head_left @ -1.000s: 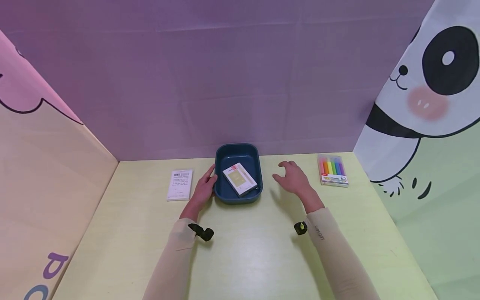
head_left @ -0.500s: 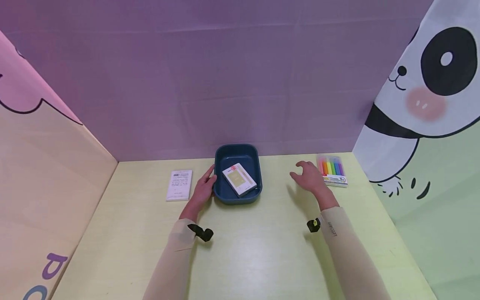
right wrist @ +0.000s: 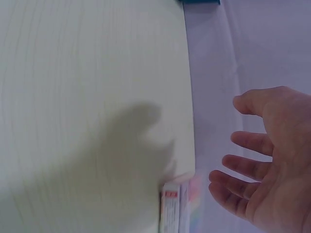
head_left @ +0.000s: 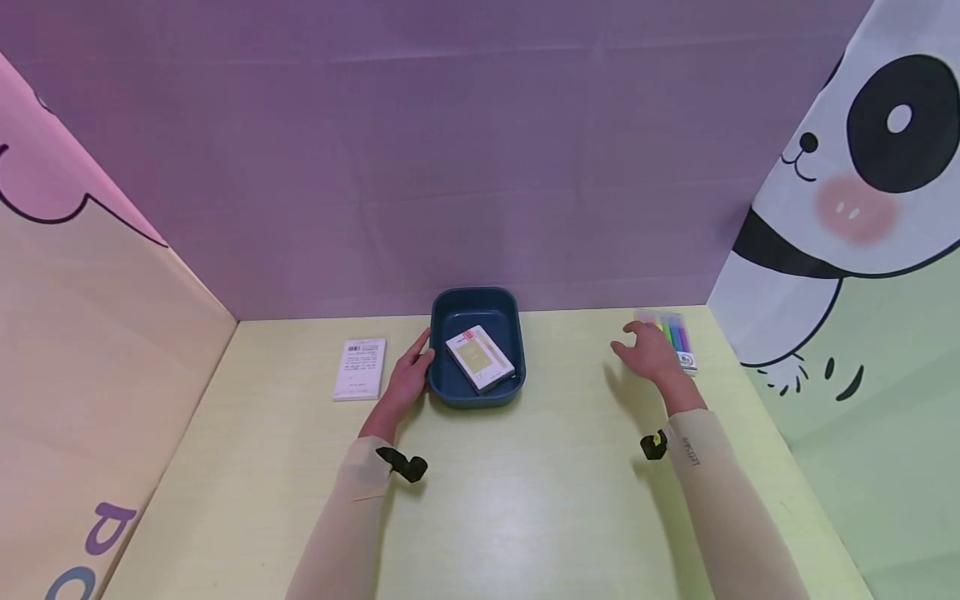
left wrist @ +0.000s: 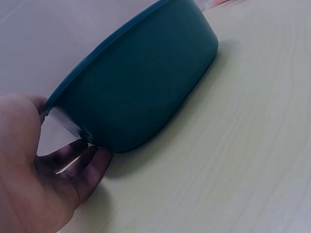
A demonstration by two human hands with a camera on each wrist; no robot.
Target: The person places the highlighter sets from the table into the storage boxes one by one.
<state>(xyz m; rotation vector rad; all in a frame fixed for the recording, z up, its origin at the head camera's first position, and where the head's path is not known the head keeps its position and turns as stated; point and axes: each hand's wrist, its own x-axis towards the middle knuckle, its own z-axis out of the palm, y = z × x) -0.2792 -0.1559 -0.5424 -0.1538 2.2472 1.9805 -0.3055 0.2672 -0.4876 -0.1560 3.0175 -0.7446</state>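
A dark blue plastic bin (head_left: 477, 398) stands at the back middle of the table, with a small white and beige box (head_left: 480, 358) lying tilted inside it. My left hand (head_left: 407, 375) holds the bin's left side. The left wrist view shows its thumb by the rim and its curved fingers (left wrist: 92, 174) at the lower edge of the bin wall (left wrist: 141, 82). My right hand (head_left: 651, 354) hovers with spread, bent fingers and nothing in them, overlapping the clear pack of coloured markers (head_left: 678, 337) in the head view. In the right wrist view, the marker pack (right wrist: 171, 208) lies below those fingers.
A white printed box (head_left: 360, 370) lies flat to the left of the bin. Behind the pale wooden table (head_left: 495, 500) rises a purple backdrop (head_left: 465, 167). Printed side panels, one with a panda (head_left: 847, 208), border the table.
My right hand has moved right, from beside the bin to the marker pack, and now covers part of it. The left hand and the bin have stayed in place.
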